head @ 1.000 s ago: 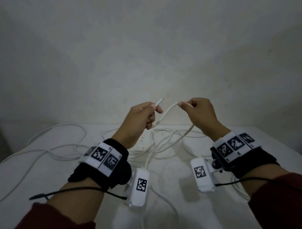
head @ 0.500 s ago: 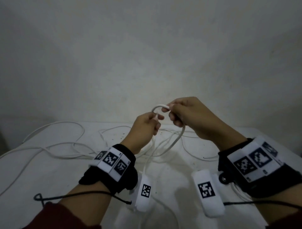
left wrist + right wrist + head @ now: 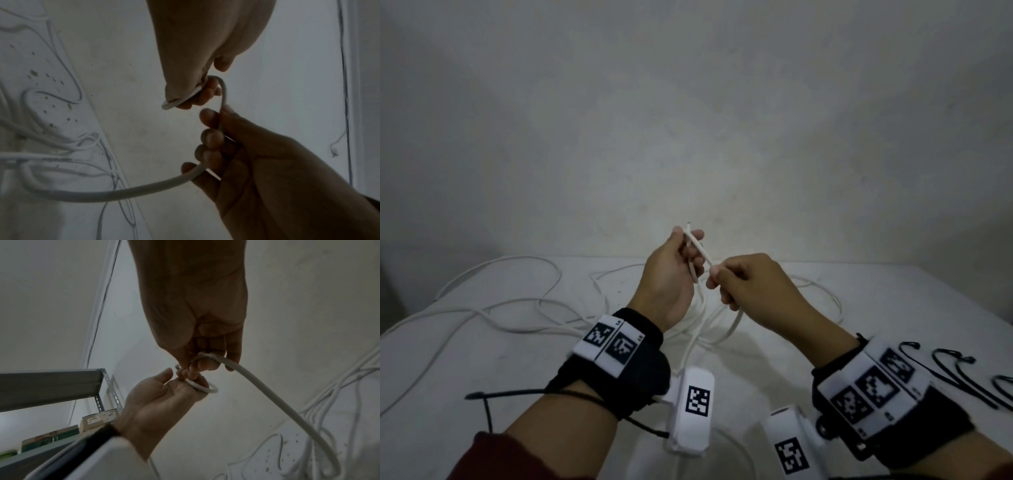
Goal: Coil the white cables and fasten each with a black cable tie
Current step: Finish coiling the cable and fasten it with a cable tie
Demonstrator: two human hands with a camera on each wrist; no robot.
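While loose white cables (image 3: 517,305) are sprawling over the white table (image 3: 893,308), both hands are working above it on one cable (image 3: 700,251). The left hand (image 3: 671,274) is gripping a small loop of it between thumb and curled fingers; the right hand (image 3: 750,284) is closing its fingers round the next stretch. Black cable ties (image 3: 955,370) are lying beside the right wrist.
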